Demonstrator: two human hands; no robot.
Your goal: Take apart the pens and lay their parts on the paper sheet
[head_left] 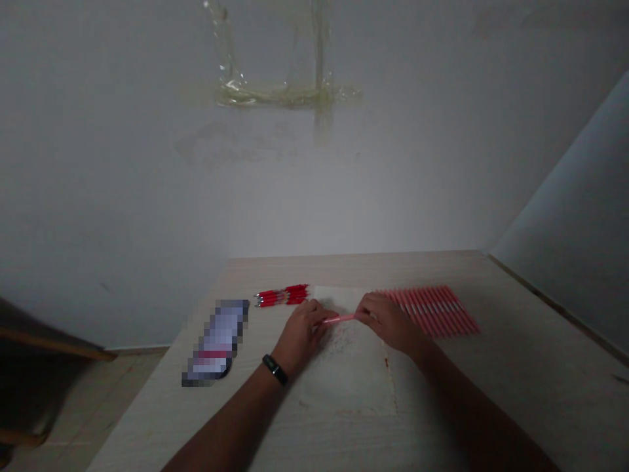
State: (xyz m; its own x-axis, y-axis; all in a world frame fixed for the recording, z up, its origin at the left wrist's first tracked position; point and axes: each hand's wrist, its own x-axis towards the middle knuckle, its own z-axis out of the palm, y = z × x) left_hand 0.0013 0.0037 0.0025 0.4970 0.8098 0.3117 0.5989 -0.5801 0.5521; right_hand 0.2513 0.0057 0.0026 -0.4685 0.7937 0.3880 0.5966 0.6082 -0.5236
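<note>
My left hand (302, 331) and my right hand (388, 321) meet over a white sheet of paper (348, 373) on the wooden table (515, 367). Between them they hold a pink pen (339, 319), lying level, each hand pinching one end. A black band sits on my left wrist. A small bundle of red pens (282, 295) lies just beyond my left hand. A row of several pink pen parts (435, 309) lies side by side to the right of my right hand.
A blurred-out flat object (219, 341) lies near the table's left edge. A pale wall with a yellowish tape mark (280, 92) stands behind the table. A dark piece of furniture (34, 367) stands on the floor at the left.
</note>
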